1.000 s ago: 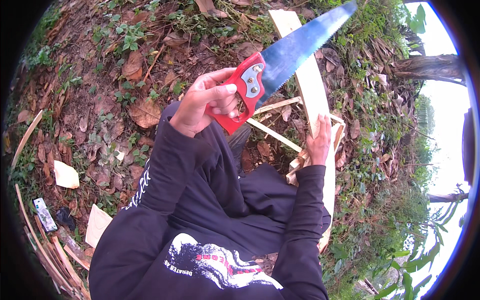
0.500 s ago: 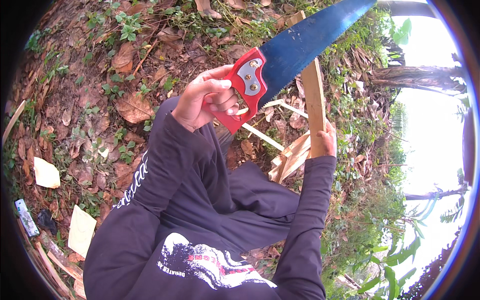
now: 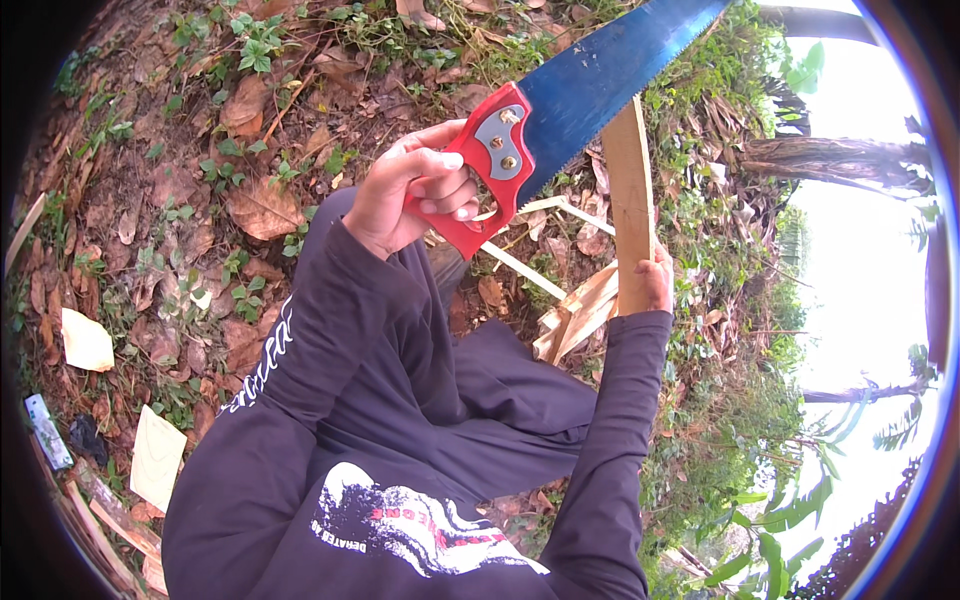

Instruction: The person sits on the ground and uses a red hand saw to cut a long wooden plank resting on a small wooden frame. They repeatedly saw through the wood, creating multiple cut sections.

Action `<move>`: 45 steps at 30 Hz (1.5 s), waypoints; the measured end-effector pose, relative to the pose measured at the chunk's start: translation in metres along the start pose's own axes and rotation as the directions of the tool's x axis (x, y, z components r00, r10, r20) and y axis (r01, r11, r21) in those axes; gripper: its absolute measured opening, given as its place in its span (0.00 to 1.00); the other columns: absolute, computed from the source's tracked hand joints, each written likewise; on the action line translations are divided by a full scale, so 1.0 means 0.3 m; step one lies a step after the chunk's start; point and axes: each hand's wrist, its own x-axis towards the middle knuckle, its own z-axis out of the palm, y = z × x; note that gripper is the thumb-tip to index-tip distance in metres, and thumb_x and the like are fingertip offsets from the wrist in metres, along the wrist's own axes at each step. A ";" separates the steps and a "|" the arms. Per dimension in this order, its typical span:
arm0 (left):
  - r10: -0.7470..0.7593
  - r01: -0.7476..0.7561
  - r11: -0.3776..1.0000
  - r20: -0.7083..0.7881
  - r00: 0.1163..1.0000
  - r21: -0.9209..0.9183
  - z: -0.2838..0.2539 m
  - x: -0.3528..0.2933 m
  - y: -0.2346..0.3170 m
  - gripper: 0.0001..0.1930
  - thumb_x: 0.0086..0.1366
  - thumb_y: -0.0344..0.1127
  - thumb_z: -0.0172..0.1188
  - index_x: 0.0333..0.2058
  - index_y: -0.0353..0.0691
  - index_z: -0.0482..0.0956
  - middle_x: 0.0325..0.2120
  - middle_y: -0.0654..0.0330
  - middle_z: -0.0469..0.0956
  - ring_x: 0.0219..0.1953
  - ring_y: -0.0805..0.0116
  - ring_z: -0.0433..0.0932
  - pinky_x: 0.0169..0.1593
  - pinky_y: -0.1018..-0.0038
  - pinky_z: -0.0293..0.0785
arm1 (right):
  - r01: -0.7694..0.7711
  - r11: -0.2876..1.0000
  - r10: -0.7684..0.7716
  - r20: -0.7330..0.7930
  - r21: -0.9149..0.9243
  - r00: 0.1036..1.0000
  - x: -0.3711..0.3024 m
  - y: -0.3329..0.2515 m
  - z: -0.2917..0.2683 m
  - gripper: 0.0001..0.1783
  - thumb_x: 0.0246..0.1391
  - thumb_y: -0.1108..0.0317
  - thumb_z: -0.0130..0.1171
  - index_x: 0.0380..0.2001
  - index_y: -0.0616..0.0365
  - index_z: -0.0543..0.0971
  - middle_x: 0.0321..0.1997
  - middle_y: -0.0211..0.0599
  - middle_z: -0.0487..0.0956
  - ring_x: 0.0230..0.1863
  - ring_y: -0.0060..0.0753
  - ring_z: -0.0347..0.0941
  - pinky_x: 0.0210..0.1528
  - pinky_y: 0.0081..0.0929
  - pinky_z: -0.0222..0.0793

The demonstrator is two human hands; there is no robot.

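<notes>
My left hand [image 3: 425, 190] is closed around the red handle of a handsaw [image 3: 590, 95], raised ahead of me. Its blue blade slants up to the far right, with the toothed edge facing right and down. Behind the blade runs a pale wooden board [image 3: 630, 200], whose far end the blade covers. Whether the teeth touch the wood I cannot tell. My right hand [image 3: 657, 280] grips the near end of this board, fingers wrapped over its right edge.
Pale wood pieces [image 3: 585, 310] lie beyond my folded legs, beside thin wooden strips [image 3: 525, 270]. Flat wood offcuts [image 3: 158, 458] and a blue-white packet [image 3: 48, 432] are at the left. Dry leaves and weeds cover the ground; a tree trunk [image 3: 840, 155] shows at right.
The saw has shifted slightly against the board, and the board's far end, seen past the blade before, is now hidden. Both hands keep their grips.
</notes>
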 end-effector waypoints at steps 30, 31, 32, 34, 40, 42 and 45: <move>0.025 -0.025 1.000 -0.014 1.000 -0.012 -0.014 0.001 0.011 0.27 0.61 0.29 0.49 0.61 0.36 0.69 0.11 0.76 0.51 0.15 0.81 0.54 0.32 0.73 0.65 | -0.104 0.990 0.127 -0.300 0.091 0.945 0.035 -0.054 -0.022 0.26 0.36 0.75 0.46 0.45 0.69 0.75 0.38 0.55 0.79 0.34 0.47 0.80 0.38 0.40 0.81; 0.019 -0.019 0.999 0.007 1.000 -0.037 -0.021 0.002 0.012 0.26 0.61 0.28 0.50 0.60 0.38 0.71 0.12 0.75 0.51 0.16 0.80 0.55 0.32 0.72 0.66 | -0.122 0.991 0.133 -0.267 0.057 0.954 0.050 -0.041 -0.045 0.26 0.36 0.75 0.46 0.45 0.69 0.75 0.37 0.54 0.79 0.34 0.47 0.80 0.38 0.39 0.81; 0.022 -0.022 0.999 0.001 1.000 -0.049 -0.022 0.002 0.011 0.26 0.61 0.28 0.50 0.60 0.38 0.71 0.12 0.75 0.51 0.16 0.80 0.55 0.33 0.72 0.66 | -0.138 0.990 0.140 -0.234 0.023 0.962 0.078 -0.014 -0.084 0.26 0.37 0.75 0.46 0.45 0.68 0.76 0.37 0.54 0.80 0.34 0.48 0.81 0.38 0.39 0.81; 0.021 -0.021 0.997 -0.005 1.000 -0.074 -0.016 0.005 0.009 0.25 0.61 0.28 0.50 0.59 0.37 0.72 0.12 0.75 0.51 0.16 0.80 0.55 0.33 0.71 0.65 | -0.116 0.991 0.105 -0.154 -0.060 0.982 0.122 0.037 -0.152 0.25 0.38 0.74 0.47 0.44 0.67 0.78 0.37 0.53 0.81 0.34 0.49 0.81 0.39 0.39 0.81; 0.039 -0.037 0.999 -0.056 0.998 0.037 -0.010 0.008 0.004 0.30 0.61 0.32 0.48 0.64 0.35 0.64 0.11 0.76 0.50 0.14 0.84 0.53 0.32 0.76 0.65 | -0.089 0.641 -0.310 -0.363 -0.763 0.879 0.179 0.122 -0.158 0.21 0.43 0.68 0.53 0.42 0.59 0.82 0.39 0.54 0.84 0.39 0.57 0.81 0.48 0.44 0.74; 0.042 -0.040 0.999 -0.050 0.998 0.024 -0.015 0.010 0.006 0.29 0.61 0.31 0.48 0.63 0.35 0.65 0.12 0.76 0.50 0.14 0.83 0.54 0.33 0.75 0.65 | -0.191 0.567 -0.390 -0.466 -0.801 0.794 0.177 0.137 -0.128 0.21 0.43 0.66 0.54 0.42 0.59 0.82 0.37 0.53 0.84 0.39 0.57 0.81 0.48 0.46 0.74; 0.051 -0.052 0.999 -0.033 0.998 -0.006 -0.023 0.014 0.011 0.28 0.60 0.30 0.48 0.61 0.34 0.67 0.12 0.75 0.51 0.15 0.82 0.55 0.33 0.72 0.65 | -0.140 0.534 -0.449 -0.420 -0.834 0.789 0.179 0.148 -0.148 0.20 0.44 0.66 0.53 0.40 0.61 0.82 0.35 0.52 0.84 0.36 0.53 0.81 0.46 0.43 0.74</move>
